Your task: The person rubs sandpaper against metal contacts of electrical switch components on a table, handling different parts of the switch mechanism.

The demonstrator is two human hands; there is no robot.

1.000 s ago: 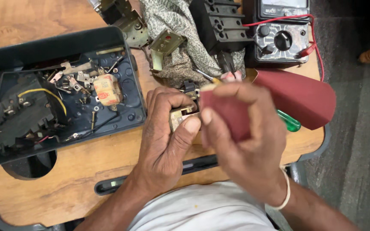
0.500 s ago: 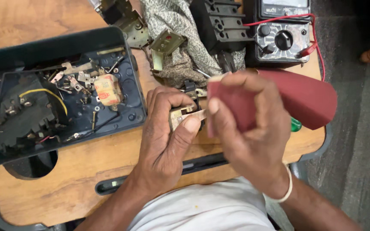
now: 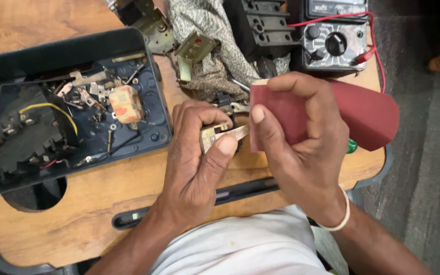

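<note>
Both of our hands meet over the wooden desk [image 3: 103,203]: our left hand [image 3: 197,163] has its fingers curled tight around a small brass contact piece [image 3: 219,136], thumb pressed on top. Our right hand [image 3: 301,147] pinches a folded dark red sandpaper sheet [image 3: 367,114] between thumb and fingers, its edge touching the piece's tip just beside the left thumb.

Both arms are bare to the edge of the picture, with no sleeves showing. The left hand [image 3: 194,163] wears nothing at all, no ring or watch. The right hand [image 3: 301,147] has a thin white band [image 3: 343,216] around its wrist. A white shirt [image 3: 240,244] covers the body below.
</note>
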